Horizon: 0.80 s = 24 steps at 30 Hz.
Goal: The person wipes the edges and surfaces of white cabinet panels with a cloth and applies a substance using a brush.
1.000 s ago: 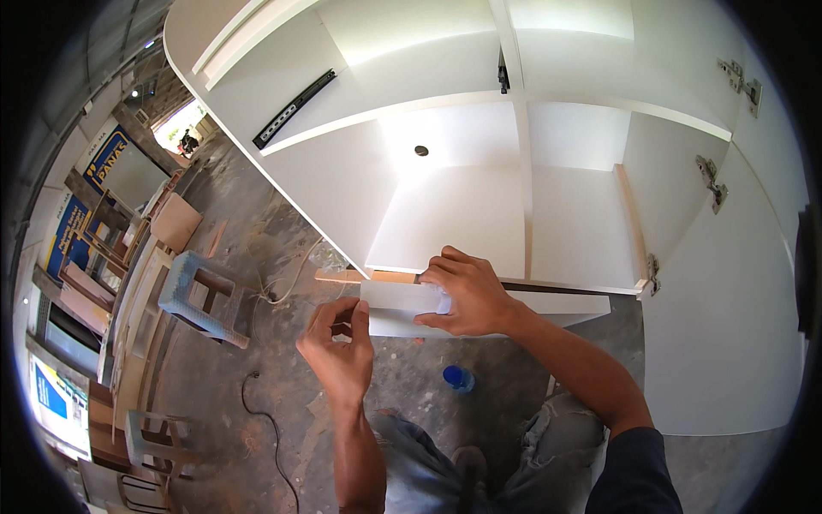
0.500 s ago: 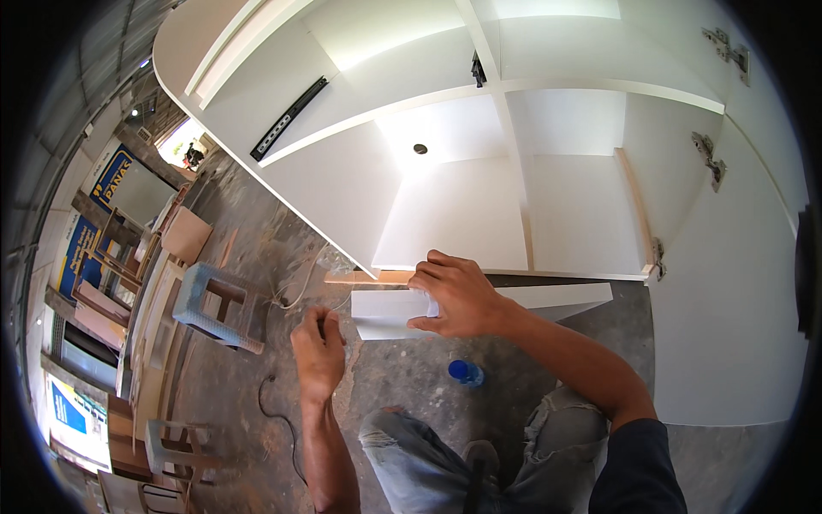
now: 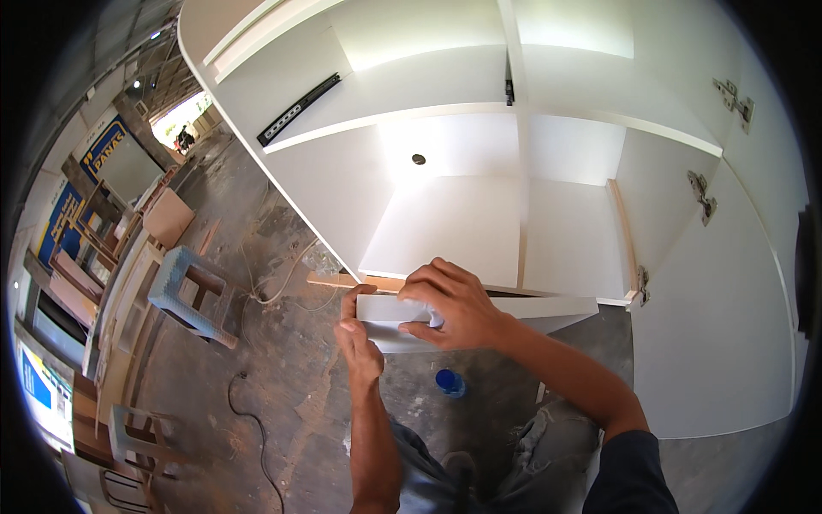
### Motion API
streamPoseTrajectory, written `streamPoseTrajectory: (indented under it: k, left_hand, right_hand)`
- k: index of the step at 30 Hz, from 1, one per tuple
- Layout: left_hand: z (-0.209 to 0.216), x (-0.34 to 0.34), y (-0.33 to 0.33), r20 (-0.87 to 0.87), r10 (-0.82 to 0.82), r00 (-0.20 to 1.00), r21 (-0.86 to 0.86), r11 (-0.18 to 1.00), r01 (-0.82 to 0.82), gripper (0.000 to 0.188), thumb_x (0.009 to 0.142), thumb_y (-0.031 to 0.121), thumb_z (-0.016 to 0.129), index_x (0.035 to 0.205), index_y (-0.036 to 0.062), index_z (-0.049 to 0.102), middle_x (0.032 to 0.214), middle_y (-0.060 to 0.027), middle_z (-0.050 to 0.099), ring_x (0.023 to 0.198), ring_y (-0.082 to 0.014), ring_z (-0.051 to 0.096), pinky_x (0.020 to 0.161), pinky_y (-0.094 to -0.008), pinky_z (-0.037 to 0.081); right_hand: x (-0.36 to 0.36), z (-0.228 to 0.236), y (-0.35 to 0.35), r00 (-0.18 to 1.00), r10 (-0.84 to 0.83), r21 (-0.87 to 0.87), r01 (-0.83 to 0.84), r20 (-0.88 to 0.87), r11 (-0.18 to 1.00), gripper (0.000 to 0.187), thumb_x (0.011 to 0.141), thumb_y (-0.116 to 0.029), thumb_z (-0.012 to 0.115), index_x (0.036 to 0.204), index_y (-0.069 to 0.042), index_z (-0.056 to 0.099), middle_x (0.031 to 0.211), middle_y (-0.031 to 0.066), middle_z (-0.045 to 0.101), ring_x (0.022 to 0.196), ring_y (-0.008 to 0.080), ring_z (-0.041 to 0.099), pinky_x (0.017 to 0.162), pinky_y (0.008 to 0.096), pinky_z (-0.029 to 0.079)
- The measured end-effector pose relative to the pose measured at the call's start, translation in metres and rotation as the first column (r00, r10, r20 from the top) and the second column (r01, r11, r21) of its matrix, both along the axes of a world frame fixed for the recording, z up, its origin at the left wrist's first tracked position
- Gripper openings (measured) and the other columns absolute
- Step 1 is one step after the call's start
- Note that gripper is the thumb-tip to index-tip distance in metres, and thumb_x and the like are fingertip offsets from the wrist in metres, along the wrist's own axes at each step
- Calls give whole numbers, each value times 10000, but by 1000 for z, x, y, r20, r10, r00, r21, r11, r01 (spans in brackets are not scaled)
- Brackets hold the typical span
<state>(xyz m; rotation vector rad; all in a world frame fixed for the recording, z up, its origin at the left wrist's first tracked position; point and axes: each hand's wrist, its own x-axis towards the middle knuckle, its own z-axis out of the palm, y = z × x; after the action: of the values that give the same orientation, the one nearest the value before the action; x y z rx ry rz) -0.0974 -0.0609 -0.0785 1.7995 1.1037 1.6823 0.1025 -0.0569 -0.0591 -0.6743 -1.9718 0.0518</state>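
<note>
My left hand is closed around the left end of a white panel, which lies just in front of the cabinet's lower edge. My right hand is curled over the panel near that end, pinching a small white wad that looks like cloth against it. The fingers partly hide the wad. Beyond the panel stands a large white cabinet with open compartments. A blue-capped bottle is on the floor below the panel, between my hands and my knees.
A white door with metal hinges hangs open at the right. A black drawer slide is fixed inside the cabinet. On the left are a blue-grey stool, a dark cable on the floor, and a wood strip under the cabinet.
My left hand has moved right and taken hold of the panel's left end. My right hand stays on the panel with the white wad. The view has shifted slightly.
</note>
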Motion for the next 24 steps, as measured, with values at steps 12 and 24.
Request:
streamPoseTrajectory:
  k: [12,24]
  left_hand:
    - [-1,7,-2,-9,-5,1000,-9,1000,5,819,1047,687,327,1137,-70,626,1010,-117,657,894,-180,600,781,-330,474]
    - [-3,12,1,-59,84,995,61,995,-80,782,1065,650,249,1079,-34,628,862,-179,662,772,-284,657,694,-396,486]
  right_hand:
    - [-17,17,6,982,181,-34,-180,47,983,187,837,-119,765,989,-117,657,1011,51,618,932,257,606,829,403,534]
    - [-19,9,14,966,255,8,-255,-48,967,249,733,-22,859,947,-72,742,958,28,650,832,211,582,697,348,507]
